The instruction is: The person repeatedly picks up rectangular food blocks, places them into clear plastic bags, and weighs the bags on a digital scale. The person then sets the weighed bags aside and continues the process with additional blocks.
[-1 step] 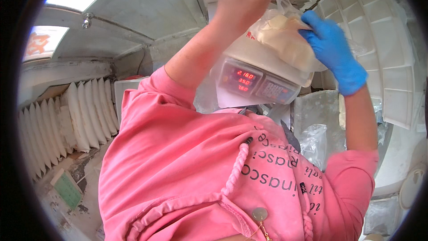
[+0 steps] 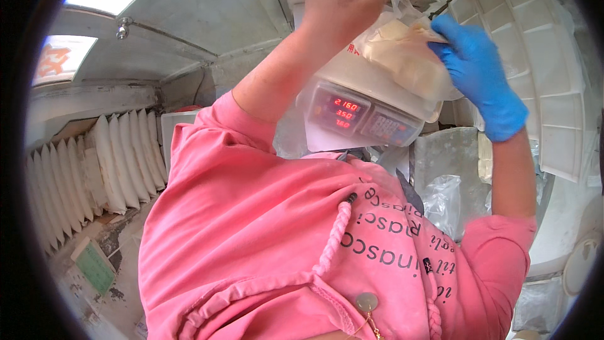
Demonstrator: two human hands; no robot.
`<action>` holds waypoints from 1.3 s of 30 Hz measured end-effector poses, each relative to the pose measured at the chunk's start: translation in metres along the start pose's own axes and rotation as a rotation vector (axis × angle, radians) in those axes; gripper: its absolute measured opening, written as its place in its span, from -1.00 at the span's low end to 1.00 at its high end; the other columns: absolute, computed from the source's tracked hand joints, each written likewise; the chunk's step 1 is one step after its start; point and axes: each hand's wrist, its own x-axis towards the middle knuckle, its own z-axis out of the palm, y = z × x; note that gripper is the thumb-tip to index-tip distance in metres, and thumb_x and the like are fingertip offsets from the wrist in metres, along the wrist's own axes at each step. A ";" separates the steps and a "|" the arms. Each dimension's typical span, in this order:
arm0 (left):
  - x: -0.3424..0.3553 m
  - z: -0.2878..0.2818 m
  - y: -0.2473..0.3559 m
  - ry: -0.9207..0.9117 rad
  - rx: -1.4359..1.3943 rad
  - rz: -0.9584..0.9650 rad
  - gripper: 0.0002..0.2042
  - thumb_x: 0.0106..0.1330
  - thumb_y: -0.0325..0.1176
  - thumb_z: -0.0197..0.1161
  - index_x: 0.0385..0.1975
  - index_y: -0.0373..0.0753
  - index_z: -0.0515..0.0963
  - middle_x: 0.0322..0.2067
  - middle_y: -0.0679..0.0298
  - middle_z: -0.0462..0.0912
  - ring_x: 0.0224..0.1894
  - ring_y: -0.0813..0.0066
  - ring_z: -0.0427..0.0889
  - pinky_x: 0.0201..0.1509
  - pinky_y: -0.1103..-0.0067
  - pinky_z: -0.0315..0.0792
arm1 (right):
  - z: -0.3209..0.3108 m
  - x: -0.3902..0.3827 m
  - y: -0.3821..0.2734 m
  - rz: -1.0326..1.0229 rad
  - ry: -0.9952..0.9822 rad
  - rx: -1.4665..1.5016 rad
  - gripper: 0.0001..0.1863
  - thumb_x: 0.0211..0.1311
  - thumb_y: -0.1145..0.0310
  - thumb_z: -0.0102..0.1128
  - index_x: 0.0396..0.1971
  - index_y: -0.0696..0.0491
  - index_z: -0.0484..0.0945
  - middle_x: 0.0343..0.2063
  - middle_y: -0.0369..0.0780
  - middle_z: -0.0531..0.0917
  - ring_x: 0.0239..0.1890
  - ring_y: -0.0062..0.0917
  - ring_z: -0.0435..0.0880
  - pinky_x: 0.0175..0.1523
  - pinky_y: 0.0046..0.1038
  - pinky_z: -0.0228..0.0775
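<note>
On a white digital scale [image 2: 380, 113] with red lit figures lies a clear plastic bag [image 2: 402, 3]. Soft, pale cream-coloured pieces [image 2: 402, 56], whose kind I cannot make out, are inside it. My bare left hand [image 2: 343, 0] hovers over the scale's left side near the bag's mouth. Its thumb stands apart from the fingers, which the top edge of the picture partly cuts off. In a blue glove, my right hand [image 2: 469, 66] pinches the right edge of the bag between thumb and fingers.
Large white gridded trays [image 2: 535, 69] line the right side. A crumpled clear plastic bag [image 2: 442, 201] lies on a grey surface below the scale. Several upright white pads [image 2: 116, 164] stand in a row at left, with a green-and-white card [image 2: 94, 267] lower down.
My right hand has shifted slightly right and down, pulling the bag's edge with it. The left thumb has stretched out farther to the right, while the scale stays in place.
</note>
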 end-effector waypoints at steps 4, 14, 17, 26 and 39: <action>0.007 0.014 0.045 -0.101 0.170 0.426 -0.70 0.07 -0.45 0.23 -0.19 -0.35 0.43 -0.33 0.18 0.50 -0.23 0.42 0.51 -0.07 0.55 0.38 | -0.026 -0.010 -0.005 -0.072 0.124 0.231 -0.78 0.15 0.45 0.16 -0.17 0.05 0.51 -0.31 -0.18 0.65 -0.27 -0.42 0.62 -0.19 -0.45 0.43; 0.025 0.040 0.001 -0.917 -0.074 -0.339 -0.50 0.01 -0.17 0.40 -0.09 -0.34 0.50 -0.21 0.22 0.60 -0.12 0.44 0.54 -0.03 0.57 0.38 | -0.020 -0.001 0.023 -0.019 0.190 0.484 -0.78 0.17 0.48 0.16 -0.15 0.10 0.56 -0.34 -0.37 0.63 -0.28 -0.76 0.51 -0.11 -0.61 0.41; 0.022 0.041 -0.001 -0.924 -0.232 -0.427 -0.53 0.03 -0.17 0.40 -0.12 -0.35 0.51 -0.21 0.22 0.60 -0.15 0.46 0.55 -0.02 0.56 0.38 | -0.020 0.000 0.017 0.011 0.207 0.473 -0.78 0.18 0.45 0.16 -0.16 0.07 0.56 -0.35 -0.37 0.63 -0.29 -0.76 0.50 -0.12 -0.60 0.41; -0.015 0.040 0.017 -0.586 -0.523 -0.683 -0.68 0.19 -0.39 0.26 -0.08 -0.35 0.45 -0.18 0.16 0.59 -0.16 0.33 0.61 -0.05 0.41 0.50 | -0.002 0.008 0.006 -0.243 0.377 0.097 -0.70 0.11 0.46 0.14 -0.11 0.02 0.56 -0.34 -0.22 0.64 -0.40 -0.44 0.60 -0.25 -0.47 0.44; -0.069 0.043 0.027 -0.306 -0.804 -0.980 -0.70 0.22 -0.52 0.14 -0.03 -0.37 0.39 -0.15 0.10 0.56 -0.14 0.24 0.60 -0.07 0.35 0.51 | 0.008 -0.025 -0.023 -0.294 0.455 -0.561 -0.49 0.00 0.38 0.20 0.06 -0.12 0.50 0.12 -0.29 0.43 0.01 -0.44 0.43 0.03 -0.35 0.18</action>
